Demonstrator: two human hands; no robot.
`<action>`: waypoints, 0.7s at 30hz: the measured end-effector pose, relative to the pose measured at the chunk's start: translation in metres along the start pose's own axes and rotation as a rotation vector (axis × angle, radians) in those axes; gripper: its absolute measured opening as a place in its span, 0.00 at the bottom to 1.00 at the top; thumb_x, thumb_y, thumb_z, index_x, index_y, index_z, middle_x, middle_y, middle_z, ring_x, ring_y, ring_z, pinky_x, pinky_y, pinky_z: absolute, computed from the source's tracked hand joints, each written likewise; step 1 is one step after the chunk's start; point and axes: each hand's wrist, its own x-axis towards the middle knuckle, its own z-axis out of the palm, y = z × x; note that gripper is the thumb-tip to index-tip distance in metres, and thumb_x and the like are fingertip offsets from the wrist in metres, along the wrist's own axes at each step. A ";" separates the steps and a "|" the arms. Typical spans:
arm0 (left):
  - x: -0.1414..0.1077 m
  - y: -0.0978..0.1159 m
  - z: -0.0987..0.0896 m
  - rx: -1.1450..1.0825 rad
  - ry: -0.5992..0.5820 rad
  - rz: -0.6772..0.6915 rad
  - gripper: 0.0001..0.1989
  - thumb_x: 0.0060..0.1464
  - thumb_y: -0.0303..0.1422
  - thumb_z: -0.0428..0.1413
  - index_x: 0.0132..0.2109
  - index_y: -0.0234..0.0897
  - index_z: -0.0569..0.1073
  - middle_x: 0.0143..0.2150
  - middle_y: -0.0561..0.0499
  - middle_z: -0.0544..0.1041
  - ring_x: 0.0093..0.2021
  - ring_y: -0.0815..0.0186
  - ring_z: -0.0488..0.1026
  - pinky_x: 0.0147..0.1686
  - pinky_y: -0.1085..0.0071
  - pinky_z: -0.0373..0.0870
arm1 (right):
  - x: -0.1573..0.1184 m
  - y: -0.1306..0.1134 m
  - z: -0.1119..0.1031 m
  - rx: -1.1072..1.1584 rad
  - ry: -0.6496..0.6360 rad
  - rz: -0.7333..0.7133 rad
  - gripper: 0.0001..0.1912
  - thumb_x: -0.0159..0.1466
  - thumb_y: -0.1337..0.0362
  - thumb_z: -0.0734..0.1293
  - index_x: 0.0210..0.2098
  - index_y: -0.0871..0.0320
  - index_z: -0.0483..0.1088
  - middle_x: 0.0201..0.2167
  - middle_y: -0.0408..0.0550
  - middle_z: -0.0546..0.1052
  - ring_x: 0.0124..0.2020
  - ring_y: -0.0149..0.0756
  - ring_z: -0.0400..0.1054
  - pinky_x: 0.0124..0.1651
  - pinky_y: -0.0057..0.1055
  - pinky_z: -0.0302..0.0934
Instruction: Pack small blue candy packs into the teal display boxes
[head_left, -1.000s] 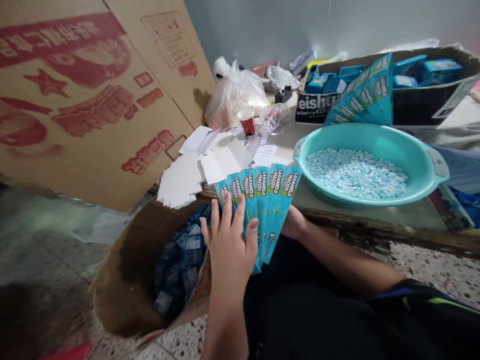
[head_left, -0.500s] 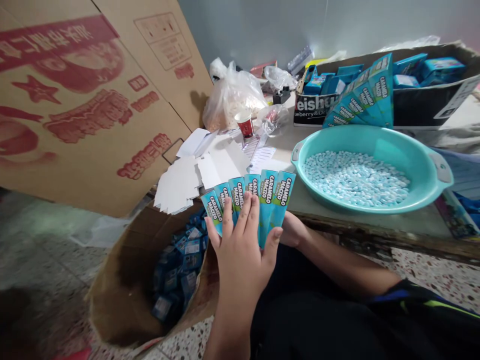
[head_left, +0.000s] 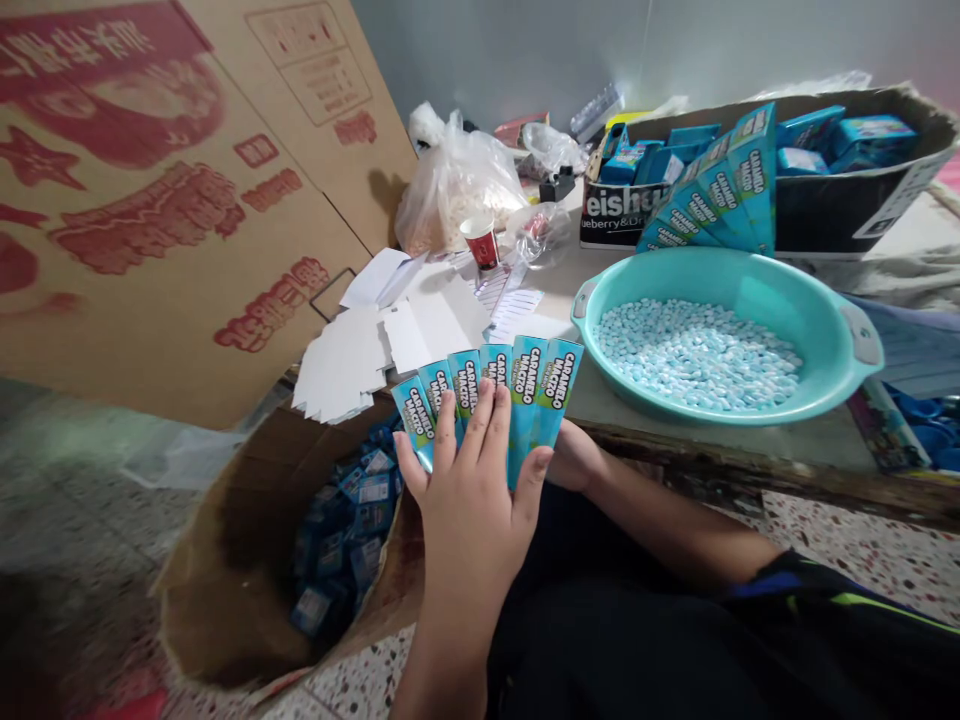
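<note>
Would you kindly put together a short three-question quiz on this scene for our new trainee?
1. True or false: the left hand is spread over the blue cartons.
2. The pellets in the basin are mostly: a) red; b) pale blue; c) black?
3. Fill the gap: in the picture, the cup stands to the ____ of the basin.

Key: 1. True. 2. b. 3. left.

Fanned blue cartons (head_left: pixel 528 412) hide most of the right hand (head_left: pixel 576 460); the left edge crops printed cardboard (head_left: pixel 300 205).
</note>
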 end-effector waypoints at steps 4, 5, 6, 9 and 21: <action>0.001 0.004 -0.001 0.040 0.034 -0.001 0.30 0.69 0.50 0.49 0.72 0.47 0.63 0.69 0.45 0.70 0.72 0.41 0.60 0.71 0.31 0.27 | -0.001 -0.001 -0.001 -0.018 0.013 0.008 0.23 0.62 0.49 0.69 0.50 0.56 0.75 0.51 0.53 0.81 0.62 0.49 0.70 0.69 0.50 0.58; 0.002 0.006 -0.001 0.043 0.070 0.022 0.29 0.69 0.48 0.49 0.72 0.45 0.63 0.69 0.44 0.70 0.71 0.43 0.62 0.72 0.33 0.30 | -0.001 -0.001 0.000 -0.026 0.025 0.001 0.23 0.61 0.49 0.70 0.50 0.56 0.75 0.52 0.54 0.81 0.62 0.50 0.69 0.69 0.50 0.59; 0.003 0.007 -0.001 0.045 0.106 0.061 0.29 0.69 0.46 0.51 0.71 0.44 0.64 0.68 0.44 0.70 0.70 0.45 0.64 0.73 0.36 0.34 | -0.002 -0.002 0.002 -0.034 0.040 -0.014 0.23 0.60 0.49 0.71 0.49 0.56 0.75 0.52 0.54 0.80 0.63 0.51 0.69 0.69 0.51 0.59; 0.010 0.008 -0.001 0.056 0.117 0.224 0.28 0.66 0.42 0.55 0.70 0.42 0.66 0.68 0.44 0.71 0.68 0.50 0.68 0.73 0.46 0.46 | 0.000 -0.002 0.012 -0.058 0.090 -0.105 0.25 0.57 0.50 0.74 0.51 0.53 0.74 0.53 0.50 0.80 0.64 0.51 0.68 0.70 0.51 0.59; 0.056 -0.034 0.018 -0.494 0.155 -0.320 0.29 0.63 0.44 0.58 0.67 0.39 0.68 0.64 0.38 0.73 0.65 0.49 0.70 0.65 0.48 0.67 | -0.010 -0.031 0.028 -0.532 0.161 -0.713 0.36 0.61 0.55 0.75 0.66 0.45 0.61 0.68 0.49 0.66 0.68 0.51 0.63 0.70 0.54 0.58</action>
